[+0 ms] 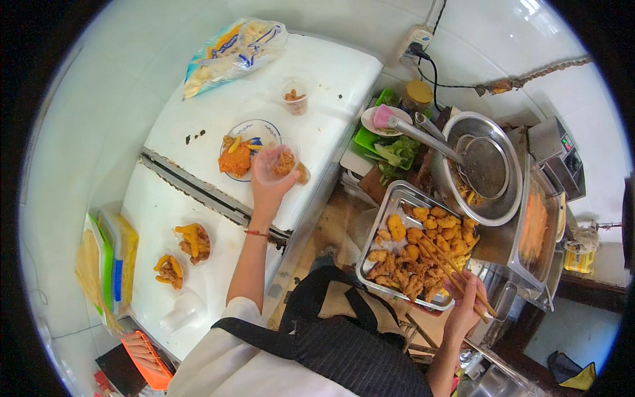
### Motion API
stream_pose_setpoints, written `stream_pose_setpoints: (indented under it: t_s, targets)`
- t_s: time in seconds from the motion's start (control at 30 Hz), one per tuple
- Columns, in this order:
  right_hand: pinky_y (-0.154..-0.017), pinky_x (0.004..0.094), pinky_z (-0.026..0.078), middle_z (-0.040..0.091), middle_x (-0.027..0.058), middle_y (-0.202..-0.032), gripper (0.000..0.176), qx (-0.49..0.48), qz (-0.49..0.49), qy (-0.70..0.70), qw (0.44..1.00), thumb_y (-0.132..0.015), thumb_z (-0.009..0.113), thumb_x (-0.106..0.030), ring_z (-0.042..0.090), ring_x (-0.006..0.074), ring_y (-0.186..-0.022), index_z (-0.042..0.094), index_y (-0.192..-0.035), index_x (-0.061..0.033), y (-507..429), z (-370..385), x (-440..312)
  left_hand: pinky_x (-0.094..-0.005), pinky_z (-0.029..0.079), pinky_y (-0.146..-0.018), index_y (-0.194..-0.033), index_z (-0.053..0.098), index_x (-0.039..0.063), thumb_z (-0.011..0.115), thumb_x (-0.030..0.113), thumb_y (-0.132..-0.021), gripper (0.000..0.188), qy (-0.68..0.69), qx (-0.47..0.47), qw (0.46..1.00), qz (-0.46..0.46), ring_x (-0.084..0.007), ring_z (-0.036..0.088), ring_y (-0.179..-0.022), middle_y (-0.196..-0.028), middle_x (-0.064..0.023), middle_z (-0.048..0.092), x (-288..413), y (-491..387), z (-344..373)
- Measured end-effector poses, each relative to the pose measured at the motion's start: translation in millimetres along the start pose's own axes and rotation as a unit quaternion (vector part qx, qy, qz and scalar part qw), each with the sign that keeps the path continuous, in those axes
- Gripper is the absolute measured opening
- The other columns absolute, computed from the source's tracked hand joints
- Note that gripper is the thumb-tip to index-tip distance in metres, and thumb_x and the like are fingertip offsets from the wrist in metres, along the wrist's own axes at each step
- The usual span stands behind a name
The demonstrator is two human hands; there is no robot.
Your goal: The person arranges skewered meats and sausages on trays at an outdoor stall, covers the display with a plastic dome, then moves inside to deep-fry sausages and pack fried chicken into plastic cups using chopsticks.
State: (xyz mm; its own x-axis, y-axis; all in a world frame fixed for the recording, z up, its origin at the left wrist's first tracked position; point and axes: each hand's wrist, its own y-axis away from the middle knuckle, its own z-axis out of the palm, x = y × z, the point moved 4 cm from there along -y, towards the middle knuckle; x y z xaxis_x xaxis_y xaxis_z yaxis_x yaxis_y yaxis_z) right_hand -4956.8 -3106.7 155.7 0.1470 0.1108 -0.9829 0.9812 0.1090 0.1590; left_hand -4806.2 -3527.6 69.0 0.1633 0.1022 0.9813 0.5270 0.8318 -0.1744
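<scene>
My left hand (270,191) holds a clear plastic cup (278,161) with fried pieces in it, beside a blue-rimmed plate (268,130) that bears fried food (235,160) on the white freezer lid. In my right hand (465,303) is a pair of wooden chopsticks (454,273), their tips among the fried pieces (414,235) on a metal tray (364,248). Farther back on the lid stands another cup (296,102) with a little fried food. Two filled cups (195,243) (170,272) stand at the left, near some blurred clear cups (183,311).
A steel bowl (516,198) with a mesh strainer (483,166) stands behind the tray. Right of it is a metal fryer (533,223). A green basket (367,141) holds leaves. A plastic food bag (233,54) lies at the lid's back; a power socket (415,42) hangs on the wall.
</scene>
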Motion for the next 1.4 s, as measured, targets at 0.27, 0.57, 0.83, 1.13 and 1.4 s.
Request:
stream_pose_setpoints:
  t_s: [0.27,0.57,0.83,1.13,1.4]
  targets:
    - [-0.072,0.0355,0.059,0.066,0.0183,-0.095,0.034,0.0,-0.011,0.002,1.0,-0.099,0.053,-0.026,0.069,0.026,-0.078,0.058,-0.108,0.0072,2,-4,4,-0.032,0.043,-0.101,-0.122,0.048,-0.001,0.079,0.005,-0.074,0.057,-0.081,0.067,0.988,0.117,-0.0193,0.052,-0.116,-0.12,-0.008,0.051,1,-36,-32]
    - [-0.073,0.0349,0.059,0.065,0.0174,-0.095,0.032,-0.006,-0.029,0.084,0.996,-0.1,0.051,-0.027,0.068,0.0227,-0.086,0.057,-0.107,0.0036,4,9,1,-0.0332,0.045,-0.099,-0.128,0.043,0.001,0.079,0.002,-0.072,0.066,-0.046,0.098,0.993,0.043,-0.0219,0.053,-0.12,-0.12,-0.0101,0.052,30,16,-45]
    - [-0.068,0.033,0.057,0.064,0.0158,-0.09,0.034,-0.148,-0.059,0.079,0.984,-0.1,0.05,-0.03,0.067,0.0224,-0.076,0.056,-0.106,0.0029,11,70,-12,-0.0348,0.039,-0.105,-0.128,0.043,0.004,0.08,0.0,-0.069,0.07,-0.129,0.138,0.982,-0.014,-0.0207,0.05,-0.122,-0.126,-0.01,0.053,76,173,-71]
    - [-0.065,0.0332,0.057,0.063,0.0155,-0.09,0.035,-0.242,-0.073,0.063,0.965,-0.099,0.053,-0.03,0.066,0.0212,-0.073,0.056,-0.105,0.0041,18,71,-13,-0.0361,0.039,-0.108,-0.128,0.045,0.006,0.079,-0.003,-0.068,0.07,-0.156,0.189,0.968,0.051,-0.0205,0.052,-0.12,-0.13,-0.0063,0.047,53,180,-145]
    - [-0.064,0.0338,0.058,0.063,0.0153,-0.089,0.031,-0.221,-0.077,0.098,0.967,-0.101,0.048,-0.029,0.065,0.0204,-0.073,0.056,-0.102,0.0017,21,59,-19,-0.0332,0.039,-0.107,-0.121,0.05,0.007,0.078,-0.001,-0.07,0.06,-0.163,0.225,0.959,0.062,-0.0176,0.051,-0.119,-0.129,-0.0047,0.051,52,120,-198]
